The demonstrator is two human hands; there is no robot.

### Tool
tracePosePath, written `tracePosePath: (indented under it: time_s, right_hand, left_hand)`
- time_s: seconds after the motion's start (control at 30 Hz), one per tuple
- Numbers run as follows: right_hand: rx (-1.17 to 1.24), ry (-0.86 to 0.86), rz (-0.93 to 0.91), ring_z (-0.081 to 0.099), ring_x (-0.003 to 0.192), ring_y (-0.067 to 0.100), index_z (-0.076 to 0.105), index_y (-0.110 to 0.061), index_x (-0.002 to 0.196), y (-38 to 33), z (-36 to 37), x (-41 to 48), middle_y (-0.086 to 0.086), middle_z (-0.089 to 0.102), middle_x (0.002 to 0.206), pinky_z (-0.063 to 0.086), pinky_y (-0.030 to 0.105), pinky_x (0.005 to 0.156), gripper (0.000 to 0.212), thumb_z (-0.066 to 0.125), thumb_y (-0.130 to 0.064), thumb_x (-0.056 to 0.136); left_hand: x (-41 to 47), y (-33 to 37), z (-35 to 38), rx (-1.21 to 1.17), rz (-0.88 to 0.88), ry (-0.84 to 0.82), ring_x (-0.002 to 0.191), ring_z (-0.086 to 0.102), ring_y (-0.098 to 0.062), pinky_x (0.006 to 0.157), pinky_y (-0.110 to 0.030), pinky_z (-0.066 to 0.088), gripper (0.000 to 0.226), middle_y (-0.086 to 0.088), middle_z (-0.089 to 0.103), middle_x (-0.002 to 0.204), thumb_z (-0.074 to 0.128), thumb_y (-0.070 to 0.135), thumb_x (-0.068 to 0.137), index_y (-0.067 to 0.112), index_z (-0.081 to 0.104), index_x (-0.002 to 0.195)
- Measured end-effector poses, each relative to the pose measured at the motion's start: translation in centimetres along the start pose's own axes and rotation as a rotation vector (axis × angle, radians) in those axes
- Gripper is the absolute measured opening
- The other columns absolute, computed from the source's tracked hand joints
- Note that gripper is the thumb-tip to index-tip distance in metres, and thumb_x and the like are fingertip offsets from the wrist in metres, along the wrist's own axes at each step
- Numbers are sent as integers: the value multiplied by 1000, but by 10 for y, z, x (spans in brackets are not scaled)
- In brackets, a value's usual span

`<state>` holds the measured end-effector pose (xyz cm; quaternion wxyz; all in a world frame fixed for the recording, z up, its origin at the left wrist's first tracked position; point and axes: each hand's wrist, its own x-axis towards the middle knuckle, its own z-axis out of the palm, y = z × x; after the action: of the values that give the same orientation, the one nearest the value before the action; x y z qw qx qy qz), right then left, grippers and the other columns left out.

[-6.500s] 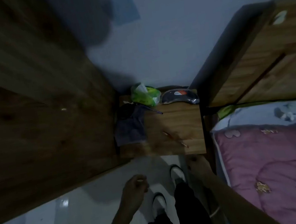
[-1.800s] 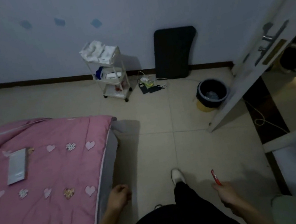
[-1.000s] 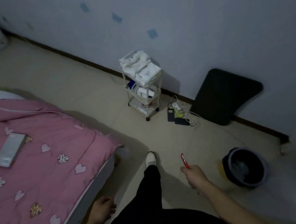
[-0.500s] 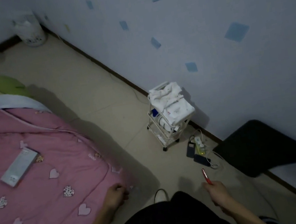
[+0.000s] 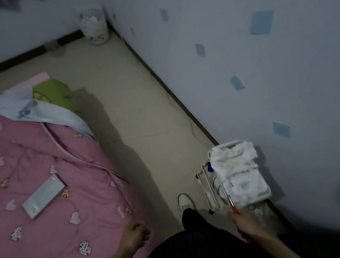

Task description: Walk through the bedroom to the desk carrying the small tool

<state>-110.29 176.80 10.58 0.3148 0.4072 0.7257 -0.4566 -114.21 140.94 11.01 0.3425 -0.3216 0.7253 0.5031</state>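
- Bed with pink quilt [image 5: 44,215] fills the left; a grey flat box [image 5: 44,196] lies on it, same spot on the quilt as half a second ago. Green pillow [image 5: 54,93] and a pale cloth [image 5: 27,106] at the far end.
- View has swung left since the earlier frames: the bin and dark mat on the right are out of shot, a far corner with a white waste basket [image 5: 95,27] now shows.
- Left hand [image 5: 135,237] hangs at the near edge of the quilt, fingers loosely curled, holding nothing; looks to be touching or just beside the quilt edge, can't tell which.
- Shoe [image 5: 185,202] steps forward on the floor between bed and cart.
- Right hand [image 5: 244,222] still pinches the red pen [image 5: 232,205], its grip closed round the lower end, tip pointing up and away.
- Pen now overlaps the white cart [image 5: 209,189] in view; cart is much nearer than before, just right of the foot, white cloth [image 5: 235,169] piled on top.
- Judgement: person has walked to the cart with the pen; the carry looks nearly over.
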Motion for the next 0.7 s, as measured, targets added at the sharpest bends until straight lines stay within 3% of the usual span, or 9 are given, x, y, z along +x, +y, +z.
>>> tracePosePath:
  time_s: [0.13,0.3,0.47,0.7]
  right_hand:
    - [-138,-81,-92,42,35,13,52,-18,57,-111,-10,46,-4,47,41,29,22,43,35,58,-21,92]
    - [-172,-177,-152,34,37,14,55,-14,70,-223,-10,100,-4,42,42,23,24,43,30,54,-26,98]
    - [-204,-209,-201,34,47,14,53,-15,72,-320,3,142,-1,42,54,24,28,49,34,50,-30,102]
    - [-243,-178,-205,35,49,16,49,-17,70,-427,16,214,1,41,57,25,28,49,42,43,-39,105]
  left_hand:
    - [21,34,-12,-68,-55,71,52,55,-18,49,-21,36,21,-12,65,70,42,1,94,8,57,81]
    - [46,78,-28,-163,-112,158,51,50,-19,49,-22,32,27,-12,58,66,40,0,93,14,57,78]
    - [82,117,-44,-215,-161,210,46,47,-17,49,-24,33,35,-4,56,47,46,-3,91,9,58,61]
    - [159,222,-83,-187,-109,265,57,53,-13,57,-26,41,34,8,62,52,54,6,95,14,64,64]
